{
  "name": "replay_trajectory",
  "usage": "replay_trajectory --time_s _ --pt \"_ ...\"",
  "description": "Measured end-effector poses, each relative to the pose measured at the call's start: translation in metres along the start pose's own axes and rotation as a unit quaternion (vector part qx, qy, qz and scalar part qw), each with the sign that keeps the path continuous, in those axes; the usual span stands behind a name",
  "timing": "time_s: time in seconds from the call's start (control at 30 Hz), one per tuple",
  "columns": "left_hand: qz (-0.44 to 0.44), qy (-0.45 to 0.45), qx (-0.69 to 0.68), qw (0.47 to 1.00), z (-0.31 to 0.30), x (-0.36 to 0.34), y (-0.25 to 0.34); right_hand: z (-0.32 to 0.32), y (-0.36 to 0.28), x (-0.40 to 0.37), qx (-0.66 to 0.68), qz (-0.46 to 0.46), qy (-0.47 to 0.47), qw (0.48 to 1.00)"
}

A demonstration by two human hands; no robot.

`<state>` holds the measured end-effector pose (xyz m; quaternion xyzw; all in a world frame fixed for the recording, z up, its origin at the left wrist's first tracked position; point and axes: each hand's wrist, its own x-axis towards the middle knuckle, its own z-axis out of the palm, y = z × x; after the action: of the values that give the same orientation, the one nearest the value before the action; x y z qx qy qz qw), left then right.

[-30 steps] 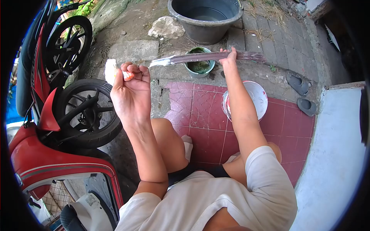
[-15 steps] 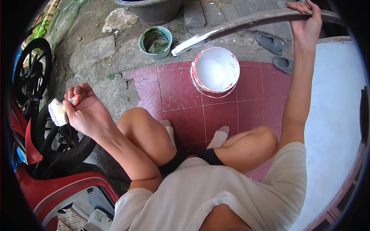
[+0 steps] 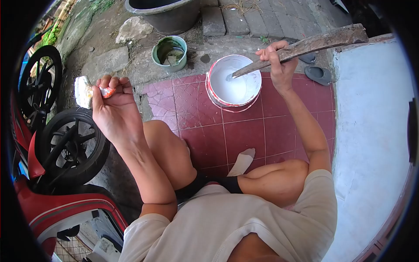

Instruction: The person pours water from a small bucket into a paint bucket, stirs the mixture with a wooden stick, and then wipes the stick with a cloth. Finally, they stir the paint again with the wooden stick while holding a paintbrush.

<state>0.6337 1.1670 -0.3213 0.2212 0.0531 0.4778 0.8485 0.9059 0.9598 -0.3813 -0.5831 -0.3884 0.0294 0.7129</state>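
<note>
My left hand (image 3: 117,107) is raised at the left, its fingers closed round the orange handle of a paintbrush (image 3: 83,92). The brush head is thickly coated in white. My right hand (image 3: 281,65) grips a long wooden stick (image 3: 327,40), brown and weathered. The stick slants down to the left, and its lower end is inside a white-and-red bucket (image 3: 211,89). White paint (image 3: 231,91) fills part of the bucket, and the stick's tip is at or in it. The bucket stands upright on the red floor tiles (image 3: 244,133).
Behind the bucket sit a green pail (image 3: 183,61) with murky water and a large black tub (image 3: 174,19). Grey slippers (image 3: 318,75) lie beside a white wall (image 3: 371,126). A red motorcycle (image 3: 74,198) is close on my left.
My right hand has come left and down, bringing the stick's white-smeared end into the bucket. My left hand has moved a little right and up with the paintbrush.
</note>
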Motion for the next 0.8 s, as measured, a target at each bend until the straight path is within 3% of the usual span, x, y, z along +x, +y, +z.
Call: replay_trajectory --time_s 0.13,0.43,0.47,0.57,0.67,0.8 --pt "-0.005 -0.006 -0.001 1.000 0.004 -0.001 -0.005 -0.011 -0.010 0.013 -0.196 -0.036 -0.130 0.971" --pt "-0.029 -0.015 -0.008 0.999 -0.003 0.007 -0.005 -0.039 -0.048 0.004 -0.277 0.071 -0.345 0.894" --pt "-0.032 -0.014 -0.009 0.999 -0.002 0.007 -0.004 -0.039 -0.047 -0.001 -0.292 0.022 -0.343 0.893" --pt "-0.042 -0.012 -0.018 0.999 -0.002 0.007 -0.002 -0.039 -0.054 -0.013 -0.373 0.016 -0.320 0.871" --pt "-0.049 -0.018 -0.028 0.998 -0.004 0.006 0.000 -0.037 -0.057 -0.018 -0.375 0.037 -0.298 0.877" --pt "-0.046 -0.016 -0.028 0.998 -0.002 0.005 0.002 -0.030 -0.057 -0.024 -0.316 0.132 -0.272 0.899"
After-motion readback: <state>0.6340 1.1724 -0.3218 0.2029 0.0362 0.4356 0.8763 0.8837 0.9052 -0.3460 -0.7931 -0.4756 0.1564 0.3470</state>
